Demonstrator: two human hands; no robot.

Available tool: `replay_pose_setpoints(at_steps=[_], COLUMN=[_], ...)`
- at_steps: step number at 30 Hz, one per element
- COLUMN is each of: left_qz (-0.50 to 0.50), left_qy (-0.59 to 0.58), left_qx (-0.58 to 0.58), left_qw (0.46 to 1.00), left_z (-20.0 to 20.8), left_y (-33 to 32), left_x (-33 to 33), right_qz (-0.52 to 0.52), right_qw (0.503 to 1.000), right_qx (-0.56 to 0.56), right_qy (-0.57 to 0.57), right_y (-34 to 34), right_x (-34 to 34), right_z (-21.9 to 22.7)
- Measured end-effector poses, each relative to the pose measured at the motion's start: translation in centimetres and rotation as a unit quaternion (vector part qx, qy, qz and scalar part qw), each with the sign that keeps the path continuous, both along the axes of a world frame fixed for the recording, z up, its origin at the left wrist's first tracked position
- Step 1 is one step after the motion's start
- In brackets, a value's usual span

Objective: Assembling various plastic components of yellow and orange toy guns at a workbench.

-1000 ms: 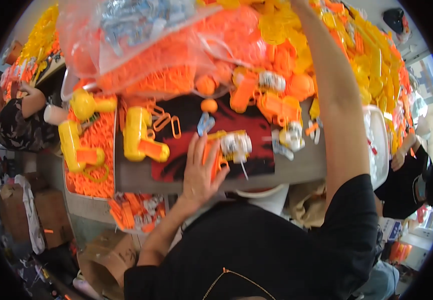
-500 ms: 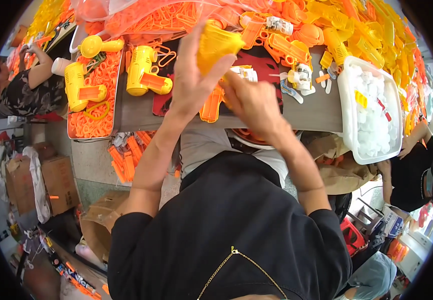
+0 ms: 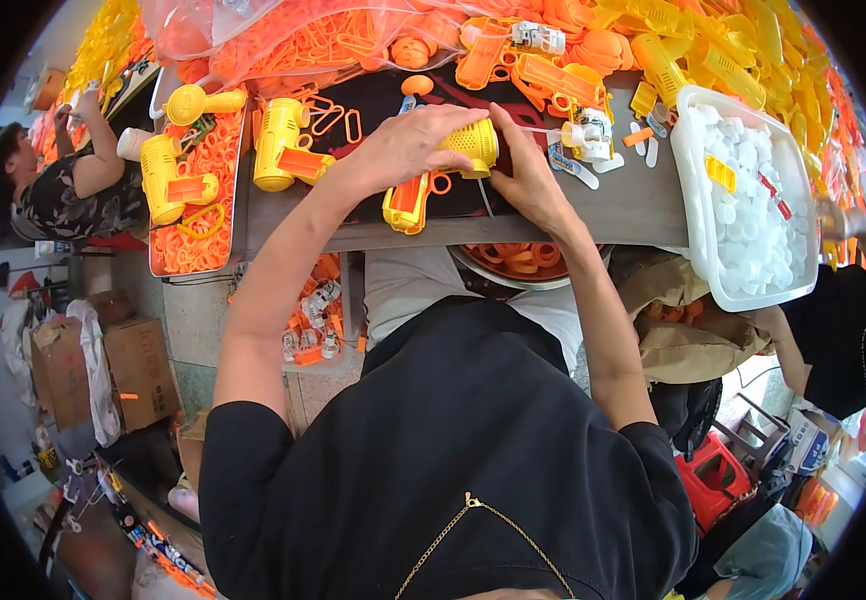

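Observation:
Both hands are closed around a yellow hairdryer-shaped toy above the table's front part. My left hand wraps over its barrel from the left, fingers on top. My right hand cups the barrel's right end, its fingertips against the yellow plastic. A perforated patch of the barrel shows between the hands. Below the left hand hangs the handle, yellow with an orange inside. To the left stand similar yellow toys with orange in their handles. An orange part with a white motor unit lies to the right.
An orange-filled tray stands at left, and a white tub of white caps at right. Orange and yellow parts heap along the back. A bowl of orange pieces is below the table edge. Other people sit at both sides.
My left hand has come down with the yellow piece, which now lies level over the orange-lined handle. My right hand has moved from the handle to the barrel's right end.

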State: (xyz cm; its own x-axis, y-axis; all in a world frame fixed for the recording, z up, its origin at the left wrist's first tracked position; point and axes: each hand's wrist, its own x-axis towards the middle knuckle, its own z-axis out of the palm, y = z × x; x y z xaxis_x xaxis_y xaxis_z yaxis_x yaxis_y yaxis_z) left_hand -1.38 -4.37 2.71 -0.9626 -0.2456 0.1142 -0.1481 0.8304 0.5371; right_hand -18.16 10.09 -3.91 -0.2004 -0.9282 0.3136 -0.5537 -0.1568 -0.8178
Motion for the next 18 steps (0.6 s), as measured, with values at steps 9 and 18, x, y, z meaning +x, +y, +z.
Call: replay_pose_setpoints(at_steps=[9, 18], left_qz=[-0.052, -0.046], left_qy=[-0.155, -0.146], left_qx=[-0.090, -0.070], left_qw=[0.982, 0.986], left_z=[1.6, 2.1], left_y=[-0.7, -0.3], left_x=[-0.6, -0.5], right_qz=[-0.021, -0.018], right_qw=[0.999, 1.000], right_qx=[0.014, 0.008], right_qy=[0.041, 0.022], right_y=[0.0, 0.3], right_x=[0.4, 0.6], right_z=[0.0, 0.2])
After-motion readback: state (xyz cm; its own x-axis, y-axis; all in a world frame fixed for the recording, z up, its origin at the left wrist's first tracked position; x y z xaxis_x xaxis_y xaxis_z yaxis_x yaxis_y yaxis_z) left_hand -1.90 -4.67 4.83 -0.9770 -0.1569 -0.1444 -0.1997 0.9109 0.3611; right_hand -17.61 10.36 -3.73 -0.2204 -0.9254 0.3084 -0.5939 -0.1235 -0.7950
